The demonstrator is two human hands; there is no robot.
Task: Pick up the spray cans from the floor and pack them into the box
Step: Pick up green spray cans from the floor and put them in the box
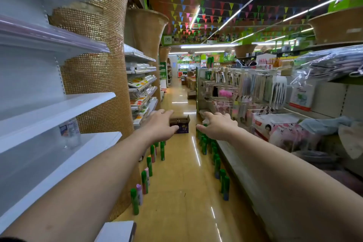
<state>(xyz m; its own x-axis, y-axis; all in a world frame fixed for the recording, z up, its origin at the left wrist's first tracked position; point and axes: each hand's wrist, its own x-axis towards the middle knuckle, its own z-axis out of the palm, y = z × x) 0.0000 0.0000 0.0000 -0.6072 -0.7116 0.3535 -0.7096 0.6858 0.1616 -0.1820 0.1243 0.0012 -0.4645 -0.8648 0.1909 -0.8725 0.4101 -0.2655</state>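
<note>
My left hand (160,124) and right hand (218,126) hover open, empty; I should crouch, gripping spray cans (204,145) nearest the mid-frame box (182,128).

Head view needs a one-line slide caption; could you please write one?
Left hand and right hand reach, open, toward the box down a shop aisle lined with upright spray cans.

Floor (184,182) lane between 2 can rows (146,180)
</note>
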